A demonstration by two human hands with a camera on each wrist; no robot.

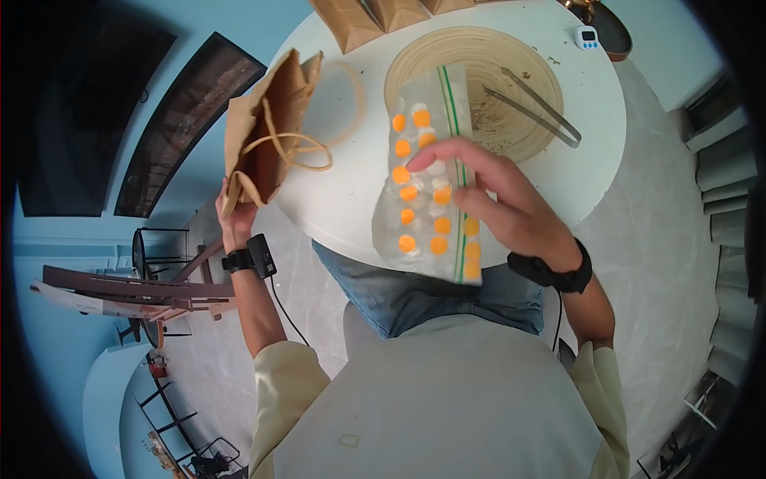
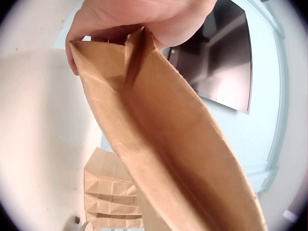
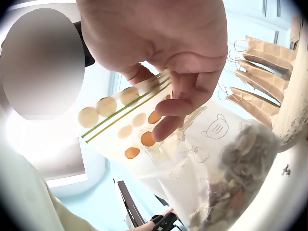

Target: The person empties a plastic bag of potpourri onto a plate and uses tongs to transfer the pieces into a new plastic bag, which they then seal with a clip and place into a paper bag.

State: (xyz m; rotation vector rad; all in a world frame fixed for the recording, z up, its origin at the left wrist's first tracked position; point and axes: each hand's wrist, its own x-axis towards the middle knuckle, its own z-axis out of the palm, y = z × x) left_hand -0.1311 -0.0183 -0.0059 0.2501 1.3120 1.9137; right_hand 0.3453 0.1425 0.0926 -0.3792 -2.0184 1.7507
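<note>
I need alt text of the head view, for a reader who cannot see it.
A person's left hand holds an open paper bag, and the right hand grips a zip bag with orange dots, at a round white table. Tongs lie on a round mat, near more paper bags.

Between paper bag and zip bag a gap opens, partly crossed by a looped handle.

You're wearing a grey top with loose, pale khaki sleeves and blue jeans. A black strap rings your left wrist, bearing a small black box with a thin black cable; your right has a matching black band. The outlined chest mark may be a logo, though it's too small to read.
</note>
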